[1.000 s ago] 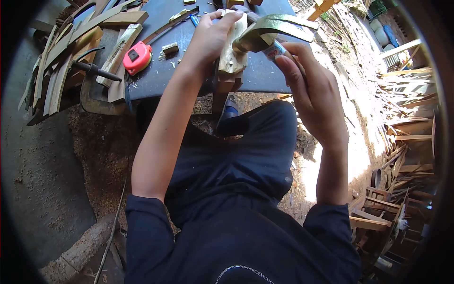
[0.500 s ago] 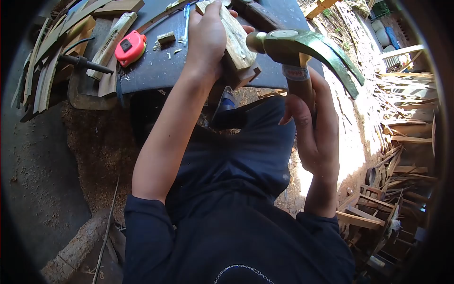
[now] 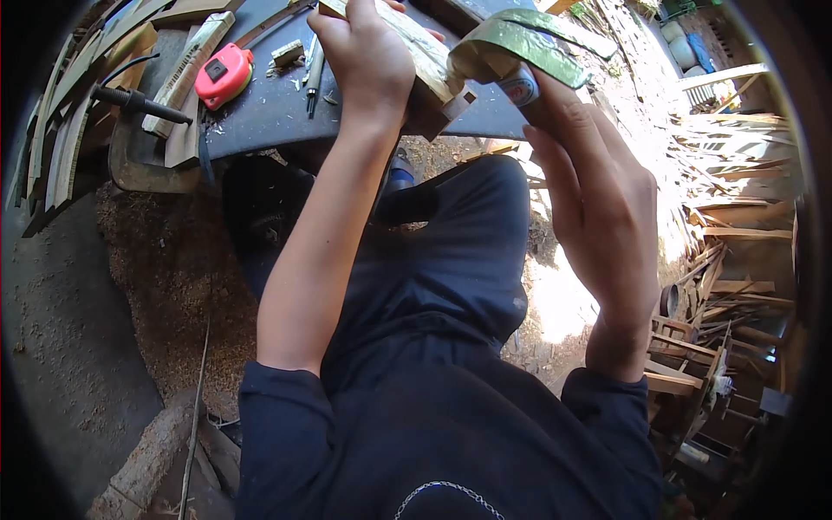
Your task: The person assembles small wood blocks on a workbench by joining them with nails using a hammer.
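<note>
My left hand grips a pale, rough wooden block above the dark tabletop, its fingers wrapped round the far side. A darker wooden piece lies against the block's near end. My right hand is closed round the handle of a claw hammer. The hammer's head is at the right side of the block's near end, its claw pointing right. Whether head and wood touch, I cannot tell.
On the dark table are a pink tape measure, a small wood offcut and a pen-like tool. A metal clamp and curved wood strips are at the left. Scrap wood lies right.
The hammer has moved left and up in view, its head now at the block's end. My right hand has turned with it. The whole view has shifted slightly.
</note>
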The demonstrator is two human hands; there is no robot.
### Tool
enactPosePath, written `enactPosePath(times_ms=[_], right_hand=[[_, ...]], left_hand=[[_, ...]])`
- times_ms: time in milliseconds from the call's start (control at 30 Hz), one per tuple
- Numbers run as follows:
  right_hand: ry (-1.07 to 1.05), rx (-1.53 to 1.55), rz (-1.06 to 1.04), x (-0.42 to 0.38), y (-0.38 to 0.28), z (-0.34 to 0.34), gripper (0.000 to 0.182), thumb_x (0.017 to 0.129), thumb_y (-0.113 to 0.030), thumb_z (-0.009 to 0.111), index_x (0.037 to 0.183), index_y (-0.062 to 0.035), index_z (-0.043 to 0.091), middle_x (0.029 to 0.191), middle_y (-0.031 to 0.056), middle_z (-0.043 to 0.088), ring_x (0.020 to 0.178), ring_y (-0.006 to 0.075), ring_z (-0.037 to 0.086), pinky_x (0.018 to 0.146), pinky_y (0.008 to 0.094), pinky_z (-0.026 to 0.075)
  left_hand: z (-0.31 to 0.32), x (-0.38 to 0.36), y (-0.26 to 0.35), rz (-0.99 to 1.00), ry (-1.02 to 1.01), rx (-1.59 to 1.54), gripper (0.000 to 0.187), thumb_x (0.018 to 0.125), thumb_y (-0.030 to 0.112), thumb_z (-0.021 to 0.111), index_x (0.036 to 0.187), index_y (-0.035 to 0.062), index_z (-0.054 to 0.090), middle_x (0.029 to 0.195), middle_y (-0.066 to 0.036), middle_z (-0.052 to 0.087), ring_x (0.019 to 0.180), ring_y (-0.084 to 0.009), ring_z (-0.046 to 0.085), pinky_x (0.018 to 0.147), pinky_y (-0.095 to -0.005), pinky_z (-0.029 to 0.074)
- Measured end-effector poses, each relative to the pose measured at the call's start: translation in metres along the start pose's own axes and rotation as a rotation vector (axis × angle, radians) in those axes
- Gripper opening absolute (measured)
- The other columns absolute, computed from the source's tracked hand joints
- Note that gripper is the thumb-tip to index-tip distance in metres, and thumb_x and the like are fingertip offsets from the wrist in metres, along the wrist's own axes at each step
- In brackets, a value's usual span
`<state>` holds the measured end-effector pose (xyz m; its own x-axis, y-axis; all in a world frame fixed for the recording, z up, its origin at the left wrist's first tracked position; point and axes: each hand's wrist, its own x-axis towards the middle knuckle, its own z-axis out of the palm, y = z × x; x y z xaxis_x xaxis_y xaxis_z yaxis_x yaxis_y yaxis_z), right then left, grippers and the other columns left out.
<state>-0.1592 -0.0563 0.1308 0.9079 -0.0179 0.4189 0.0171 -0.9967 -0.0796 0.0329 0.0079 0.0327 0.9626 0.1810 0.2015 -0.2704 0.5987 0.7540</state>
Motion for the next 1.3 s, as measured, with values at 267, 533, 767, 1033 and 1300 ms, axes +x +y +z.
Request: enactPosePath(times_ms=[267, 533, 767, 1033, 1300], right_hand=[[0.029, -0.01, 0.017, -0.004, -0.013, 0.004, 0.043, 0.102, -0.008, 0.064, 0.145, -0.0127, 0.061, 0.116, 0.0193, 0.073, 0.097, 0.032, 0.075, 0.081, 0.0419, 0.059], [0.247, -0.047, -0.097, 0.001, -0.019, 0.006, 0.043, 0.103, -0.009, 0.065, 0.145, -0.0106, 0.061, 0.115, 0.02, 0.074, 0.098, 0.0313, 0.075, 0.08, 0.0413, 0.059], [0.073, -0.124, 0.085, -0.004, -0.044, 0.008, 0.043, 0.1, -0.008, 0.067, 0.142, -0.0129, 0.062, 0.101, 0.0176, 0.071, 0.082, 0.0373, 0.071, 0.07, 0.046, 0.056], [0.124, -0.137, 0.101, -0.008, -0.046, 0.017, 0.044, 0.101, -0.008, 0.066, 0.145, -0.0112, 0.06, 0.106, 0.0183, 0.073, 0.087, 0.0337, 0.074, 0.072, 0.0445, 0.058], [0.266, -0.163, 0.076, -0.008, -0.052, 0.004, 0.04, 0.1, -0.004, 0.066, 0.14, -0.0068, 0.063, 0.105, 0.021, 0.073, 0.087, 0.035, 0.075, 0.074, 0.0454, 0.058]], left_hand=[[-0.015, 0.009, -0.012, -0.073, -0.027, 0.045, 0.031, 0.107, 0.023, 0.047, 0.123, -0.0037, 0.049, 0.107, -0.013, 0.06, 0.096, -0.0211, 0.058, 0.088, -0.0346, 0.048], [-0.015, 0.007, -0.015, -0.035, 0.0, 0.04, 0.037, 0.108, 0.026, 0.047, 0.127, -0.0057, 0.048, 0.114, -0.016, 0.06, 0.102, -0.0247, 0.059, 0.092, -0.0366, 0.048], [-0.017, 0.007, -0.016, -0.026, 0.005, 0.135, 0.042, 0.107, 0.026, 0.045, 0.131, -0.0088, 0.045, 0.119, -0.021, 0.061, 0.107, -0.0281, 0.06, 0.097, -0.0384, 0.047], [-0.017, 0.009, -0.021, -0.106, -0.01, -0.076, 0.028, 0.104, 0.022, 0.049, 0.119, -0.0009, 0.042, 0.102, -0.014, 0.065, 0.091, -0.0206, 0.066, 0.082, -0.0341, 0.055], [-0.016, 0.001, -0.003, -0.198, -0.099, -0.146, 0.029, 0.103, 0.02, 0.045, 0.12, 0.0002, 0.033, 0.1, -0.019, 0.061, 0.091, -0.0249, 0.065, 0.083, -0.0369, 0.055]])
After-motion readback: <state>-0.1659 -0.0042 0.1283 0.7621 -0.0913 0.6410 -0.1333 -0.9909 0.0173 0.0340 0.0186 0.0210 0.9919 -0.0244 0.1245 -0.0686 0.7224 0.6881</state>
